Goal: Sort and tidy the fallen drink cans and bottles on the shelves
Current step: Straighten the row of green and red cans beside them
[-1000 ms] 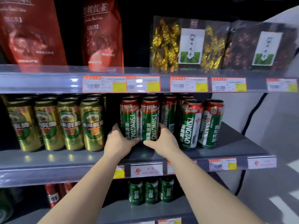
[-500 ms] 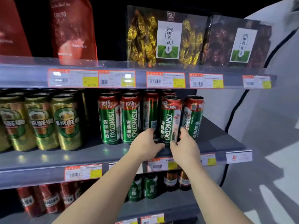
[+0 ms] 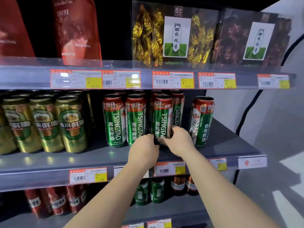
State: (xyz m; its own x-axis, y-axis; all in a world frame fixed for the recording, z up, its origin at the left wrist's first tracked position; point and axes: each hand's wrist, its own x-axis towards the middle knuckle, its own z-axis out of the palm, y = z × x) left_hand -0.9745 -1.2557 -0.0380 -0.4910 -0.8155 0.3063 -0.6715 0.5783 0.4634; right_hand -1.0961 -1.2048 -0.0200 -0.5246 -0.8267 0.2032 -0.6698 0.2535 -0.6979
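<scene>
Glossy metal Tsingtao cans [image 3: 162,119] and gold cans [image 3: 44,124] gleam on a smooth grey shelf [image 3: 98,157]; its front edge carries paper price labels [image 3: 88,176] under clear plastic.

The scene is dim, with deep black behind the goods on the top shelf. Light falls from above and in front: small white glints sit on the grey middle shelf [image 3: 105,157] below the gold cans [image 3: 70,124], and glare washes out parts of the price tags [image 3: 94,79] on the upper rail. The red bags [image 3: 77,30] at top left are soft and smeared. Wide-angle bending curves the shelf edges and the white wall [image 3: 271,112] at right. Pale light patches lie on the floor [image 3: 292,203].
</scene>
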